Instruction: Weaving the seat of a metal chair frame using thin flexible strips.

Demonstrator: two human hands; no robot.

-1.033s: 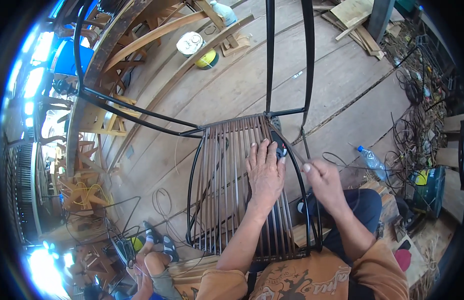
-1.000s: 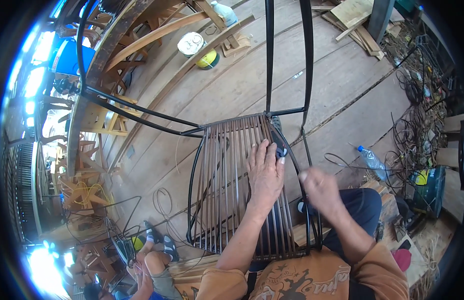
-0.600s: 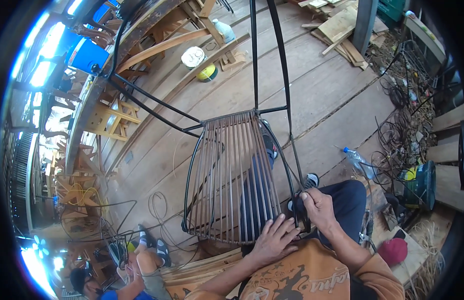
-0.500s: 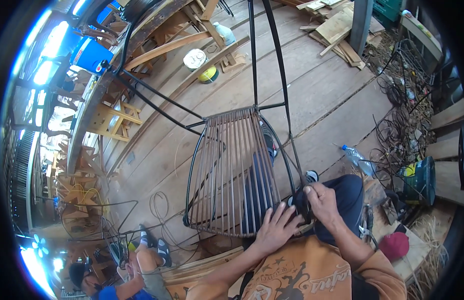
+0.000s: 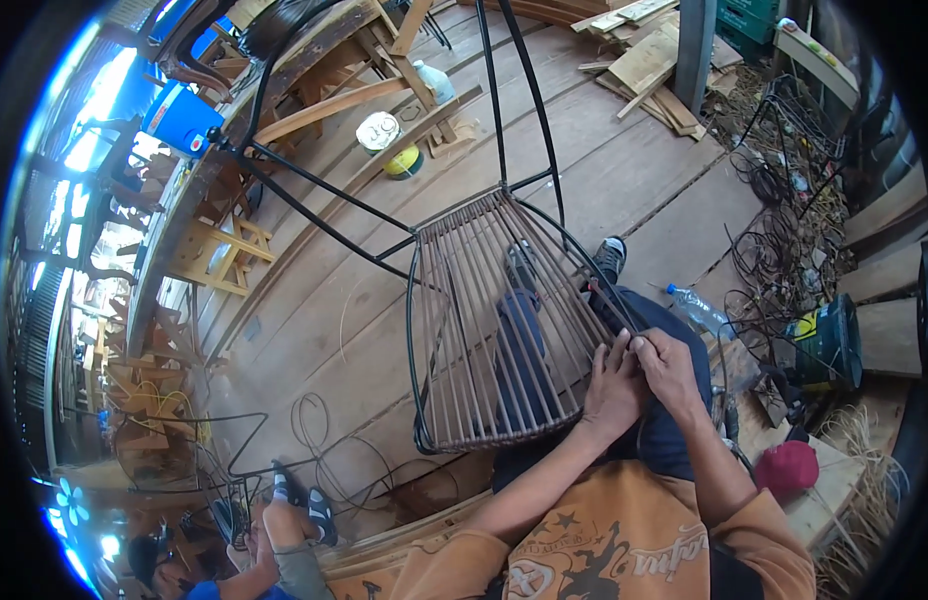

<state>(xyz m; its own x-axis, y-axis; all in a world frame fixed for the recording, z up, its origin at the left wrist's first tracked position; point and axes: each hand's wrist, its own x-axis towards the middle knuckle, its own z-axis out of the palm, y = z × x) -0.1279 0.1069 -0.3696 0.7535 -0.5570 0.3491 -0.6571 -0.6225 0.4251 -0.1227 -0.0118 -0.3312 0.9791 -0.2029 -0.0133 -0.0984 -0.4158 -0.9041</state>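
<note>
A black metal chair frame (image 5: 413,330) tilts across my lap. Brown cane-like strands (image 5: 484,320) run lengthwise over it from a narrow far bar to a wider near bar, with gaps between them. At the near right corner of the frame, my left hand (image 5: 614,387) rests with its fingers bent together round the edge; what lies under them is hidden. Right beside it, my right hand (image 5: 668,368) is closed, thumb against forefinger, on a brown strand that runs along the frame's right side. The two hands almost touch.
Long dark legs (image 5: 524,90) of the frame reach away over the plank floor. Right of me are a plastic bottle (image 5: 696,310), tangled strands (image 5: 769,250), a dark green tub (image 5: 829,340) and a dark red cap (image 5: 786,470). A person (image 5: 254,550) sits at lower left.
The woven frame has turned and shifted to the right and up against my legs. My left hand has gone from lying spread on the corner to bent fingers close beside my right hand.
</note>
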